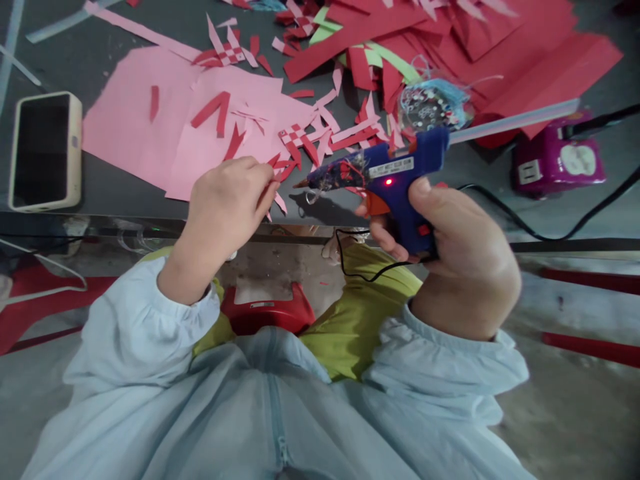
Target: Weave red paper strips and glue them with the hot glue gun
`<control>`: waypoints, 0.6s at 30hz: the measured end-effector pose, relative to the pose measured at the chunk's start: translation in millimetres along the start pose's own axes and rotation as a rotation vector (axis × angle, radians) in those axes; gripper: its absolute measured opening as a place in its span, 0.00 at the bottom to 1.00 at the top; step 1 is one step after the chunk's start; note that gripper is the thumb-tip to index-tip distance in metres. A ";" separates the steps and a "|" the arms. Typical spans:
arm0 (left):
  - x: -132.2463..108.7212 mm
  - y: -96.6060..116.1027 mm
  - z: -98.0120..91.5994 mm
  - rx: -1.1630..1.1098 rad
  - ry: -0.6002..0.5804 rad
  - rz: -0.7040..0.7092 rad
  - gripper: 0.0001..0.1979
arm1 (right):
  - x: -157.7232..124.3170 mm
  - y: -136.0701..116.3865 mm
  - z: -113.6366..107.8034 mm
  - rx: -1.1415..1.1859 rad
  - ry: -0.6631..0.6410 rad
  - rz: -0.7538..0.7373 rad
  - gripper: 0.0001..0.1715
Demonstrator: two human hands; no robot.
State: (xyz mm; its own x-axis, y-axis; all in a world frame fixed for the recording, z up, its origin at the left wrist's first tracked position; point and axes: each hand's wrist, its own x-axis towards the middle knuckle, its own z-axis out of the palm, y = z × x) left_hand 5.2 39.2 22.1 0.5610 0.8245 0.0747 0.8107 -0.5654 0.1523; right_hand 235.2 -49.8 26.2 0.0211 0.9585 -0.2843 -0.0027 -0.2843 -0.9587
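My right hand (pixel 450 227) is wrapped round the handle of a blue hot glue gun (pixel 403 175), its fingers by the orange trigger (pixel 375 204). A red light glows on the gun's side, and a translucent glue stick (pixel 515 123) sticks out of its back. The nozzle points left, close to the fingertips of my left hand (pixel 233 197). Those fingers are pinched together, with a red paper strip (pixel 285 171) showing at their tips; the hand hides part of it. Just beyond lies a woven red-and-pink paper piece (pixel 296 137) with loose strip ends.
Pink paper sheets (pixel 135 113) and scattered strips cover the table's left middle. A phone (pixel 46 152) lies at far left. Red paper (pixel 500 53) is heaped at back right, near a bag of beads (pixel 433 107). A purple power adapter (pixel 559 160) and black cord (pixel 520 223) lie right.
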 end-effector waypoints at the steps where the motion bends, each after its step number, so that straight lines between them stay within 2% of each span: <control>1: 0.5 0.1 0.0 -0.003 0.005 -0.014 0.17 | 0.1 0.4 0.2 -0.002 -0.007 0.008 0.26; 9: 2.3 0.0 -2.0 -0.002 -0.030 -0.054 0.17 | 6.5 1.4 4.3 -0.037 -0.134 0.119 0.32; 14: 1.6 -0.3 -1.5 -0.024 -0.012 -0.039 0.17 | 8.8 -0.3 5.3 -0.081 -0.129 0.183 0.36; 18: 0.3 -1.2 -1.7 -0.016 -0.005 -0.027 0.17 | 8.1 1.4 5.3 -0.063 -0.119 0.172 0.34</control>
State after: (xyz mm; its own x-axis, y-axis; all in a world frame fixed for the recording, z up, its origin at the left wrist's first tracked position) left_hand 4.1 40.2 23.6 0.5401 0.8390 0.0658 0.8226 -0.5428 0.1695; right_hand 230.1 -42.3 22.5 -0.0929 0.8904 -0.4456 0.0669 -0.4409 -0.8950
